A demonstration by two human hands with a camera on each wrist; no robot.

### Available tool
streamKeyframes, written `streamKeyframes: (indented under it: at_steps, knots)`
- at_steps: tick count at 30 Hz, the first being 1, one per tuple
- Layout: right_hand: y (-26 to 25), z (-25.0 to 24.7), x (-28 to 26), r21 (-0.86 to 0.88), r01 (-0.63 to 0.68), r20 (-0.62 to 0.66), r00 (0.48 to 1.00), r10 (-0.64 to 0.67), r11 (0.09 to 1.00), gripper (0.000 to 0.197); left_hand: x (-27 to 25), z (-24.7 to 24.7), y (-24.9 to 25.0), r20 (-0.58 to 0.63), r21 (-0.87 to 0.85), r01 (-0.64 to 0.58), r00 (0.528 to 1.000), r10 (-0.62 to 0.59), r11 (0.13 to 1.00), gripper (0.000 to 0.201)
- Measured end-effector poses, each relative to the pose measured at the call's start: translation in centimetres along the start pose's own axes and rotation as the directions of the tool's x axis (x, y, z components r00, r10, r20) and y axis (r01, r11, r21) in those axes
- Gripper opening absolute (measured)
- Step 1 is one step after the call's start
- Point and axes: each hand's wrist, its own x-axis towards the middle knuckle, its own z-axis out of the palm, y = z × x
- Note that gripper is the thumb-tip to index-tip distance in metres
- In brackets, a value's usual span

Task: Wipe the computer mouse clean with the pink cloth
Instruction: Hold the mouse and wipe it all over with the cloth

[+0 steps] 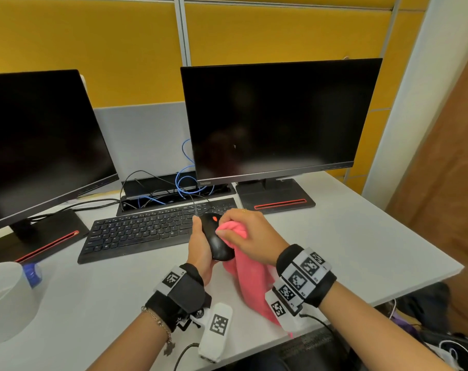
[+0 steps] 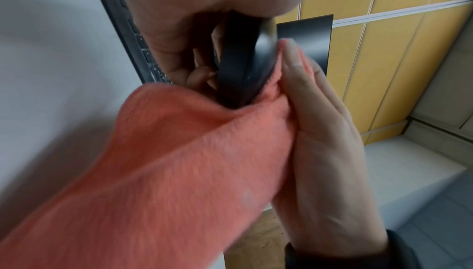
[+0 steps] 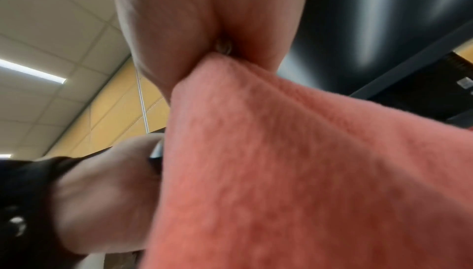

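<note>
A black computer mouse [image 1: 216, 241] with an orange scroll wheel is lifted off the desk, in front of the keyboard. My left hand [image 1: 200, 247] grips it from the left side and underneath. My right hand [image 1: 247, 234] holds a bunched part of the pink cloth [image 1: 250, 279] and presses it against the mouse's right side. The cloth's loose end hangs down toward the desk's front edge. In the left wrist view the mouse [image 2: 243, 67] stands on edge between my left fingers [image 2: 202, 71] and the cloth [image 2: 179, 172]. The right wrist view is mostly filled by cloth [image 3: 294, 172].
A black keyboard [image 1: 147, 231] lies just behind the hands on the grey desk [image 1: 361, 250]. Two dark monitors [image 1: 275, 119] stand behind it, with cables [image 1: 184, 183] between them. A white container with a blue cap [image 1: 32, 274] sits at the left. The desk edge runs close on the right.
</note>
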Motion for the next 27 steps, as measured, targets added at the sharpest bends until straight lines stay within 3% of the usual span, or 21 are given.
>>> streamKeyframes:
  at_steps: [3,7,10,12,16,20,24,27]
  knots:
    - [0.31,-0.33,-0.27,0.024,-0.019,0.086,0.996,0.016,1.000,0.005,0.03,-0.25,-0.02,-0.014,0.023,-0.001,1.000,0.002,1.000,0.062]
    - [0.24,0.08,0.24,-0.019,-0.036,-0.023,0.999,0.035,0.999,0.006,-0.08,0.16,-0.38,-0.010,0.031,-0.005,1.000,0.006,1.000,0.057]
    - [-0.17,0.14,0.07,-0.003,0.017,0.078,0.997,-0.016,1.000,0.007,0.24,0.02,-0.17,-0.004,0.039,-0.013,1.000,0.013,0.999,0.061]
    - [0.18,-0.46,0.11,-0.004,-0.020,0.119,0.993,0.020,1.000,0.007,0.21,-0.30,-0.06,-0.014,0.056,-0.019,1.000,0.019,0.998,0.060]
    - [0.40,-0.09,0.25,-0.019,-0.061,-0.013,0.998,0.061,0.998,0.005,-0.23,-0.14,-0.02,-0.001,0.088,-0.031,1.000,0.031,0.996,0.052]
    - [0.42,-0.36,-0.13,0.024,-0.052,0.144,0.988,0.048,0.998,0.007,-0.06,-0.49,0.44,-0.033,0.133,-0.058,0.997,0.063,0.989,0.054]
    - [0.10,0.06,0.33,-0.011,-0.058,0.002,0.998,0.058,0.998,0.006,-0.07,-0.35,0.07,-0.004,0.141,-0.054,0.998,0.055,0.989,0.054]
    - [-0.13,0.11,0.34,0.021,-0.015,0.108,0.994,0.013,1.000,0.007,0.05,-0.50,0.21,0.005,0.114,-0.061,0.998,0.060,0.992,0.056]
